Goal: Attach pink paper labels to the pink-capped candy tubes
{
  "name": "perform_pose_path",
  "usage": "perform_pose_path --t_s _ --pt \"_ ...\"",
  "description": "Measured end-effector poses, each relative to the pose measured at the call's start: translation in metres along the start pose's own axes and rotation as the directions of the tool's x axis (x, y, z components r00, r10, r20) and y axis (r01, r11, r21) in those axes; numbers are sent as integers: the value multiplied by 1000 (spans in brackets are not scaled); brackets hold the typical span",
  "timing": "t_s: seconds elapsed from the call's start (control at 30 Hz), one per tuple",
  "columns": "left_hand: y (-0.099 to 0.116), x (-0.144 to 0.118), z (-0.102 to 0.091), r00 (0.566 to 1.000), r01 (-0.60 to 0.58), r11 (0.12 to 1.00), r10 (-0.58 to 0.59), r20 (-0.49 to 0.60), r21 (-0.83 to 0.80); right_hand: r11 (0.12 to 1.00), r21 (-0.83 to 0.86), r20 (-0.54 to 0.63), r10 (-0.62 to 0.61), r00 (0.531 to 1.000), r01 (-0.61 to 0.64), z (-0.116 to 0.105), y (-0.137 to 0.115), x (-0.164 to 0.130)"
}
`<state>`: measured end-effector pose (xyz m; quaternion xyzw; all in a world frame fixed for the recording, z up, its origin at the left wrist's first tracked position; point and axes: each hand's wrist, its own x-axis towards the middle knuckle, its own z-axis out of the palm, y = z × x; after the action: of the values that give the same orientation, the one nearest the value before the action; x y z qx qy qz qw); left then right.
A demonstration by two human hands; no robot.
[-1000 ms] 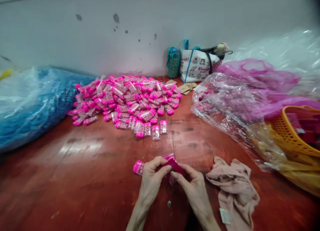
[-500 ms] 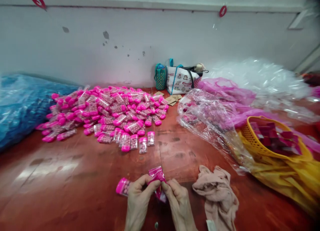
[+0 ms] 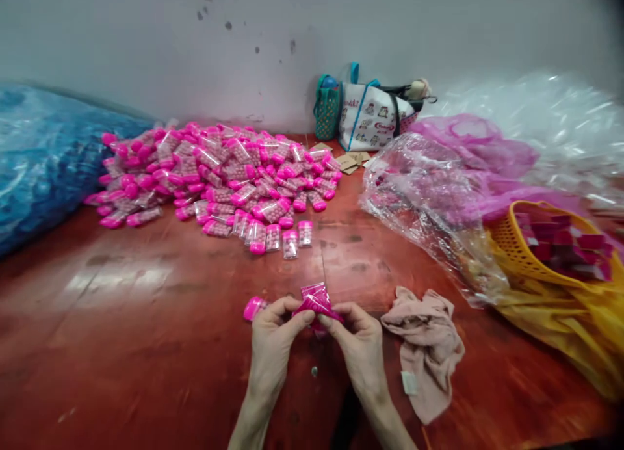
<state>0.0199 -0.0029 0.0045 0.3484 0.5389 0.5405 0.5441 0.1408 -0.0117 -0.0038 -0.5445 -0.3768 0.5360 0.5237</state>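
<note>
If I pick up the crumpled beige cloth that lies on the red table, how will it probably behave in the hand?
The crumpled beige cloth will probably be floppy: it lies in soft folds and keeps no flat shape. It looks thin, so it is likely light. It should not roll or slide far on the glossy red table; one lifted corner would probably drag the rest, with its small white tag.

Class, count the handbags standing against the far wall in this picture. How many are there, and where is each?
2. A green woven bag on the left, and a white printed bag touching its right side. Others may be hidden behind the plastic.
</note>
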Motion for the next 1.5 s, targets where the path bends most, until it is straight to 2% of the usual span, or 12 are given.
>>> perform_pose_path --t_s 0.27,0.43,0.53,0.73,0.83,0.93,1.03,1.1,1.2,1.27,1.33,1.5 --pt "3 -6 0 993 -6 999 10 -118 33 986 -137 43 -90 995 95 4 -5 -6" --pt "0 -13 0 969 -148 980 171 -178 136 969 -207 96 -119 988 136 3 -4 -5" --pt "0 -15 -7 962 -224 957 248 -117 187 960 -230 126 -132 983 158 2 -3 -5" --pt "14 -16 -36 975 -188 955 153 159 231 930 -279 245 -170 955 238 7 -6 -8" --pt "16 -18 -47 970 -208 915 148 191 347 899 -337 291 -182 939 278 13 -6 -12" --pt "10 -23 -55 982 -184 938 163 96 295 892 -356 352 -148 924 278 20 -4 -16" --pt "3 -27 -66 986 -106 994 110 -129 36 886 -369 439 -99 893 279 28 -5 -18" --pt "2 -29 -77 949 -57 990 14 -314 -128 860 -409 433 -113 894 306 37 -5 -15" --pt "6 -29 -93 850 -58 961 -94 -519 -269 747 -529 408 -192 892 403 57 -3 -8" --pt "11 -27 -98 814 -79 949 -115 -570 -306 623 -634 414 -227 881 458 71 4 -3" --pt "14 -25 -100 806 -102 943 -109 -582 -317 537 -708 387 -247 888 458 82 12 0" --pt "12 -21 -97 805 -157 922 -88 -587 -354 581 -709 319 -241 916 400 80 22 -3"
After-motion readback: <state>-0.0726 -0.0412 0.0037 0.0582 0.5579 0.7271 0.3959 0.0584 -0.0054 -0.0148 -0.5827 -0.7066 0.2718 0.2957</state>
